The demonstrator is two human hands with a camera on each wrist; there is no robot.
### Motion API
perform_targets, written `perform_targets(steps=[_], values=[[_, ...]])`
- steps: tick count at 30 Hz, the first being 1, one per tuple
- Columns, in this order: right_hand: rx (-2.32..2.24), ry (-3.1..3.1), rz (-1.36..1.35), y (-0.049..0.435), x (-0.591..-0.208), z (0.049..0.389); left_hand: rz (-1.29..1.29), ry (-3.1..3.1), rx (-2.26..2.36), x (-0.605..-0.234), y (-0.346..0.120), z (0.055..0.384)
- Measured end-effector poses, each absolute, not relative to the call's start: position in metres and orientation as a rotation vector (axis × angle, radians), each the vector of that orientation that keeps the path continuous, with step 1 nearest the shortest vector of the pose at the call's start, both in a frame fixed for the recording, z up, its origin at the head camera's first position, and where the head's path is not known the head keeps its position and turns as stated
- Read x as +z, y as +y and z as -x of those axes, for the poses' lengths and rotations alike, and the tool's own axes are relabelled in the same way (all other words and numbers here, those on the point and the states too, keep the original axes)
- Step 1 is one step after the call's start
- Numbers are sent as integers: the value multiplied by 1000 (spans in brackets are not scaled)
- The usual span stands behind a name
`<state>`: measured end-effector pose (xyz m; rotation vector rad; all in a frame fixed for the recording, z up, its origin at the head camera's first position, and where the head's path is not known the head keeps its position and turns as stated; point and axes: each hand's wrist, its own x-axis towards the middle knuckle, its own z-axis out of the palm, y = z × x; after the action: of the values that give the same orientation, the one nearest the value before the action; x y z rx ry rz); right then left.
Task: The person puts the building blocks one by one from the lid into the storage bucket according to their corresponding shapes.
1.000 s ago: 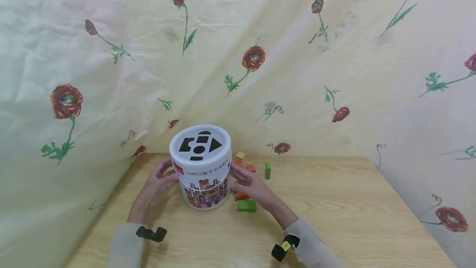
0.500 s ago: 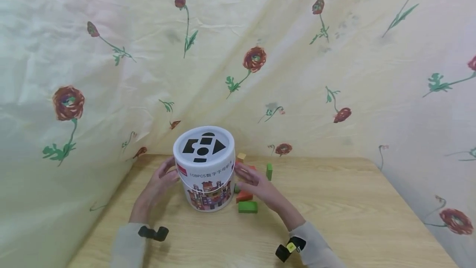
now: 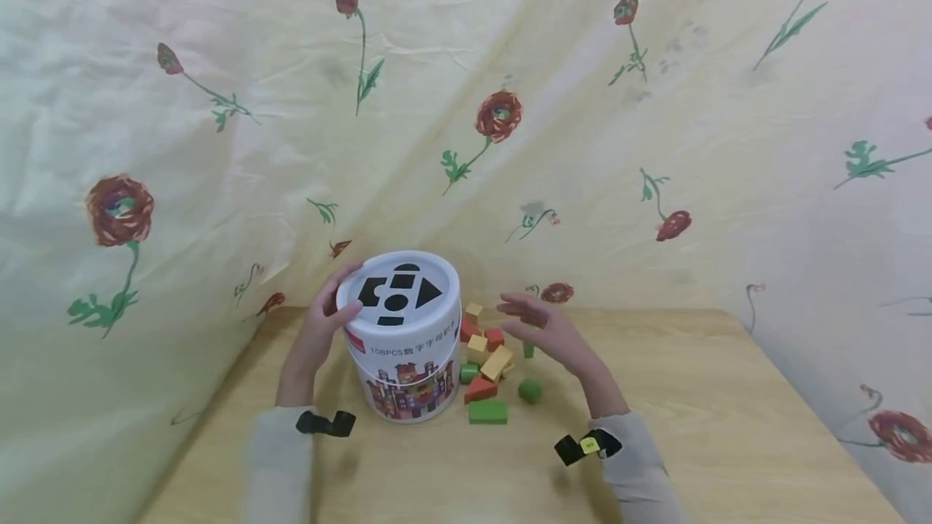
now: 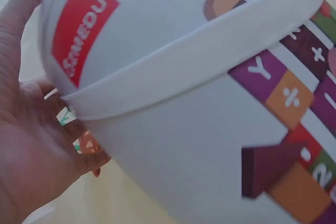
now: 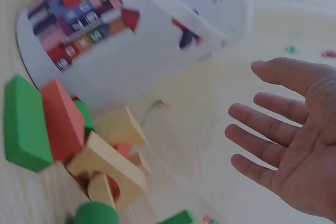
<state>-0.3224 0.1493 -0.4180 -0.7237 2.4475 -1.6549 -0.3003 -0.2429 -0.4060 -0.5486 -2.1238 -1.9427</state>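
Note:
A white toy-block bucket (image 3: 379, 358) stands upright on the table, its lid (image 3: 367, 315) cut with black shape holes. My left hand (image 3: 313, 338) grips its upper left edge, thumb over the lid's rim and fingers round the far side. The left wrist view shows that hand's fingers partly hidden behind the bucket wall (image 4: 157, 145). Apart from the bucket, my right hand (image 3: 561, 342) hovers to its right with fingers spread and nothing held. Below it lie loose blocks: a green rectangular block (image 3: 488, 412), a red triangular block (image 3: 480, 389), a yellow block (image 3: 497, 363) and a green rounded block (image 3: 530, 390).
More small blocks sit close against the bucket's right side, among them a yellow cube (image 3: 473, 312). The wooden table (image 3: 670, 411) extends to the right. A flowered cloth (image 3: 437, 103) hangs behind and along the sides.
My right hand has left the bucket's side and moved right, uncovering several blocks. My left hand has moved up from the bucket's side to its lid rim.

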Motion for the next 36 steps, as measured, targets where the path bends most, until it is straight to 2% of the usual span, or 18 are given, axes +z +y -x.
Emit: perform_targets(steps=[10,23,36], values=[[-1668,2607,768,169,-434,337,570,-2145,-1884,-414,-241,298],[-1515,2759,636,191,-462,353,537,-2150,-1872,-416,-241,301],[-1455,2848,476,184,-484,368,499,-2164,-1862,-413,-240,313]])
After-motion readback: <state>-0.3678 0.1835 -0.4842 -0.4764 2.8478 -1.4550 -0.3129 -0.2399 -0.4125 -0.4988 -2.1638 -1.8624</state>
